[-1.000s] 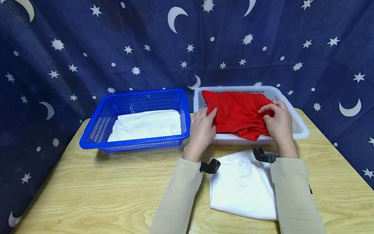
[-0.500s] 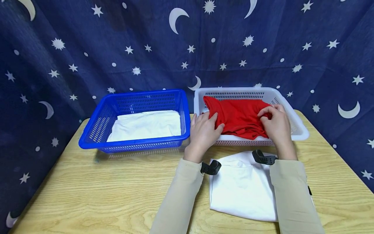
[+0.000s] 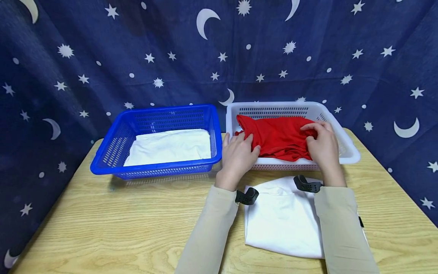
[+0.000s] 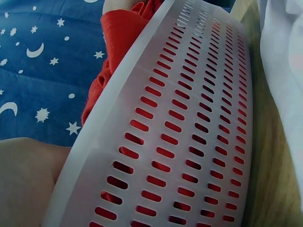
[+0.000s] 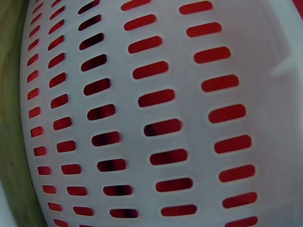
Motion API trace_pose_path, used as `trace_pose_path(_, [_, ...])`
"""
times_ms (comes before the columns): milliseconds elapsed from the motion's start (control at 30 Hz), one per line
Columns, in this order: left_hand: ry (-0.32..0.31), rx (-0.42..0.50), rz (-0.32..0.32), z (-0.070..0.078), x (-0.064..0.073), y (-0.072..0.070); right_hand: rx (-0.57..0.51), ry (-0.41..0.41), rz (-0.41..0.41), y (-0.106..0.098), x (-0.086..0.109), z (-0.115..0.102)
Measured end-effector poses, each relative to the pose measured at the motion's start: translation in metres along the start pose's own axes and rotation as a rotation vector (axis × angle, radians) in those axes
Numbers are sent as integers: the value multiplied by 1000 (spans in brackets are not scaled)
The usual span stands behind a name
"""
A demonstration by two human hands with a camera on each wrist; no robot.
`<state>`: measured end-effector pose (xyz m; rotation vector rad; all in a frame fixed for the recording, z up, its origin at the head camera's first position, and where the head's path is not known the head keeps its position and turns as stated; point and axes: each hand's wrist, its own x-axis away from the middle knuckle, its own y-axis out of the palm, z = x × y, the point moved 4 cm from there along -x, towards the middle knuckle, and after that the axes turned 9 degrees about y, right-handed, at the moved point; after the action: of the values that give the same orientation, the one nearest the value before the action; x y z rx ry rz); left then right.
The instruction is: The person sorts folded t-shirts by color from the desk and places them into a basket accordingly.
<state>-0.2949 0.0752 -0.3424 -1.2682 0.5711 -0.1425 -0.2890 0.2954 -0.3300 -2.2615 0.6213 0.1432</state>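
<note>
A crumpled red garment [image 3: 280,137] of soft fabric lies in the white plastic basket [image 3: 345,146] at the right, its folds bunched along the near rim. Over the left end of the fabric is my left hand [image 3: 237,156], fingers spread and thumb apart from them, touching the cloth. My right hand [image 3: 323,146] holds the right end, thumb and curved fingers around the cloth; its outer fingertips are hidden. In the left wrist view a red fold [image 4: 120,38] rises above the basket rim. Red shows through the slots of the basket wall [image 5: 189,104] in the right wrist view.
A blue basket [image 3: 157,166] at the left holds folded white cloth [image 3: 171,146]. Another folded white garment [image 3: 284,224] lies on the wooden table [image 3: 137,228] between my forearms. A dark blue curtain [image 3: 171,38] with moons and stars hangs behind.
The red garment has sunk lower into the white basket, with both hands going down. My left fingers have loosened and spread; my right hand keeps much the same curved shape.
</note>
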Motion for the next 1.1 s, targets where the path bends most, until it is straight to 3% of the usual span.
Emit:
trace_pose_path(333, [1,1,10,0,0,0,-4,35,25,-1,0,2])
trace_pose_path(800, [-8,-10,29,1,0,0,20,-19,35,-1,0,1])
trace_pose_path(1100, [-42,13,8,1,-1,0,-77,24,91,-5,-2,4])
